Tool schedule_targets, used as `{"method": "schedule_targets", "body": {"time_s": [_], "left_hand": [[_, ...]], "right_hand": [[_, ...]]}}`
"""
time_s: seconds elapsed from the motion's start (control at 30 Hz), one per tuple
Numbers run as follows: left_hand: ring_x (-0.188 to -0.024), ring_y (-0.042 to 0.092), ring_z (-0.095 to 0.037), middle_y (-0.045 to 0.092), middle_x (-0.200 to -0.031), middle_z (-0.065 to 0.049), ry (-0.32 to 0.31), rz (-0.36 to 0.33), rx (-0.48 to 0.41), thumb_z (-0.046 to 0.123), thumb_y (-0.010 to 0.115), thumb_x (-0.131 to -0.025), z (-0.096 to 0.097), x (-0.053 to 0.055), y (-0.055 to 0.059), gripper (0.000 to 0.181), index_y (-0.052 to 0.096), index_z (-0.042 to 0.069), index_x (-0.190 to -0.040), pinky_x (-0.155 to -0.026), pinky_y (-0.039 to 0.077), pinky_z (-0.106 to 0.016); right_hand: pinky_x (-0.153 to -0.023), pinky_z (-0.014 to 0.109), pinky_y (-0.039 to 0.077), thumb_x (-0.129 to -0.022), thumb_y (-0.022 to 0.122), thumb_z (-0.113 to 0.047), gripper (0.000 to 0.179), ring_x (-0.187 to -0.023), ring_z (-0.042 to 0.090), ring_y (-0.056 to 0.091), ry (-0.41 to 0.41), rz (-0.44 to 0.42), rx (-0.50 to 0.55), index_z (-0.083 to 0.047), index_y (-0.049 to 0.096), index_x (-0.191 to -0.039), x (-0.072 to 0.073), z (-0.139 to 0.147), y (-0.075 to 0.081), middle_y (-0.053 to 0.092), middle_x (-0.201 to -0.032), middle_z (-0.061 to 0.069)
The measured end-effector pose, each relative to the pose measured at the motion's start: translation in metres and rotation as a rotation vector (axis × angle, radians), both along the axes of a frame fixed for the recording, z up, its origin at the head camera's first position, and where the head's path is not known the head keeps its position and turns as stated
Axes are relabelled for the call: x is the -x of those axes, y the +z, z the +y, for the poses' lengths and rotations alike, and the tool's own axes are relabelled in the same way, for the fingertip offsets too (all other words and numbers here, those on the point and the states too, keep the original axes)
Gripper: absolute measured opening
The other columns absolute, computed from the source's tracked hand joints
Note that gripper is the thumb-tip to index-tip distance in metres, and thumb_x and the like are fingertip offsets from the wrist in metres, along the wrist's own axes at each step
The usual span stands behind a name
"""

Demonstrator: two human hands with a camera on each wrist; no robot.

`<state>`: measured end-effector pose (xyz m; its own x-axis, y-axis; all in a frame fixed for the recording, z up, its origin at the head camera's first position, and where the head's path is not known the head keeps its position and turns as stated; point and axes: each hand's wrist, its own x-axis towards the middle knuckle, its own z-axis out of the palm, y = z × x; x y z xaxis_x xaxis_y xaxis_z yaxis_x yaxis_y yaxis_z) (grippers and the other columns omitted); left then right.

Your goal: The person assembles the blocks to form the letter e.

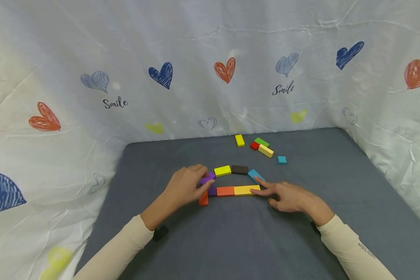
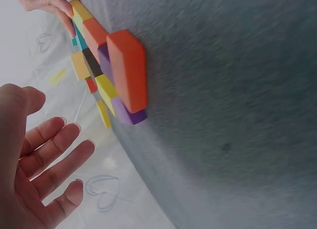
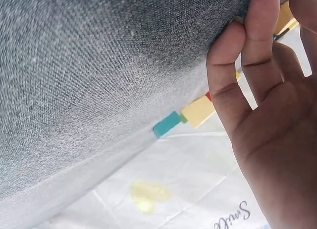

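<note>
Wooden blocks lie in a closed outline on the table: a golden yellow block [image 1: 244, 190], an orange one [image 1: 225, 191] and a dark purple one [image 1: 212, 191] along the near side; a purple [image 1: 207, 178], a yellow [image 1: 222, 170], a dark brown [image 1: 239, 170] and a blue block [image 1: 254, 175] behind. A red-orange block [image 2: 128, 70] juts out at the left end. My left hand [image 1: 185, 186] hovers by that end, fingers loosely bent and holding nothing. Two extended fingers of my right hand [image 1: 287, 196] touch the blue and golden yellow blocks at the right corner.
Farther back lie a yellow block [image 1: 239, 140], a green one [image 1: 262, 142], a red one [image 1: 254, 146], a cream one [image 1: 266, 151] and a small teal one [image 3: 167, 124]. A white curtain [image 1: 189, 39] printed with hearts borders the grey tabletop [image 1: 336, 175].
</note>
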<state>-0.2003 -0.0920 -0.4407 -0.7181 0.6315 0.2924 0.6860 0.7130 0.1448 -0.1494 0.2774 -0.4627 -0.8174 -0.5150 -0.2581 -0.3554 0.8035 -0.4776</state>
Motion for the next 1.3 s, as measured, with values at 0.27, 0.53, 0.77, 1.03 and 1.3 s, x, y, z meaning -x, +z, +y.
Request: {"method": "schedule_targets", "body": {"time_s": [0.27, 0.53, 0.77, 1.03, 1.3], "left_hand": [[-0.075, 0.062, -0.011, 0.071, -0.115, 0.004, -0.05, 0.005, 0.057, 0.038, 0.065, -0.103, 0.021, 0.027, 0.016, 0.028, 0.07, 0.018, -0.121, -0.071, 0.058, -0.031], [-0.097, 0.072, -0.02, 0.066, -0.139, -0.002, -0.072, -0.003, 0.128, 0.036, 0.065, -0.105, 0.049, 0.063, 0.033, 0.046, 0.06, 0.017, -0.147, -0.075, 0.06, -0.038], [-0.118, 0.069, -0.023, 0.06, -0.15, -0.003, -0.109, 0.033, 0.189, 0.038, 0.061, -0.107, 0.074, 0.098, 0.042, 0.054, 0.051, 0.018, -0.156, -0.091, 0.059, -0.041], [-0.15, 0.045, -0.021, 0.044, -0.165, -0.003, -0.139, 0.05, 0.281, 0.033, 0.064, -0.106, 0.106, 0.132, 0.035, 0.062, 0.042, 0.018, -0.162, -0.112, 0.049, -0.044], [-0.153, 0.04, -0.02, 0.037, -0.17, -0.001, -0.121, -0.011, 0.387, 0.026, 0.066, -0.105, 0.135, 0.16, 0.024, 0.067, 0.038, 0.02, -0.166, -0.114, 0.047, -0.042]], "right_hand": [[-0.055, 0.026, 0.033, -0.102, 0.062, -0.01, 0.063, -0.047, 0.007, 0.028, 0.001, -0.007, 0.02, -0.041, 0.052, -0.156, 0.0, 0.002, 0.0, 0.026, -0.174, -0.004], [-0.054, 0.026, 0.036, -0.102, 0.062, -0.01, 0.064, -0.044, 0.008, 0.031, -0.008, -0.012, 0.029, -0.042, 0.051, -0.156, 0.002, 0.006, 0.001, 0.027, -0.173, -0.005], [-0.055, 0.026, 0.036, -0.102, 0.062, -0.009, 0.063, -0.044, 0.008, 0.033, 0.011, 0.01, 0.053, -0.041, 0.052, -0.155, 0.001, 0.005, -0.002, 0.028, -0.173, -0.005], [-0.054, 0.026, 0.035, -0.102, 0.061, -0.011, 0.062, -0.046, 0.008, 0.034, 0.008, 0.013, 0.053, -0.043, 0.053, -0.154, 0.001, 0.005, -0.004, 0.027, -0.173, -0.009], [-0.05, 0.026, 0.032, -0.102, 0.062, -0.011, 0.062, -0.043, 0.009, 0.03, -0.006, 0.004, 0.039, -0.044, 0.053, -0.154, 0.0, 0.004, -0.003, 0.026, -0.173, -0.01]]}}
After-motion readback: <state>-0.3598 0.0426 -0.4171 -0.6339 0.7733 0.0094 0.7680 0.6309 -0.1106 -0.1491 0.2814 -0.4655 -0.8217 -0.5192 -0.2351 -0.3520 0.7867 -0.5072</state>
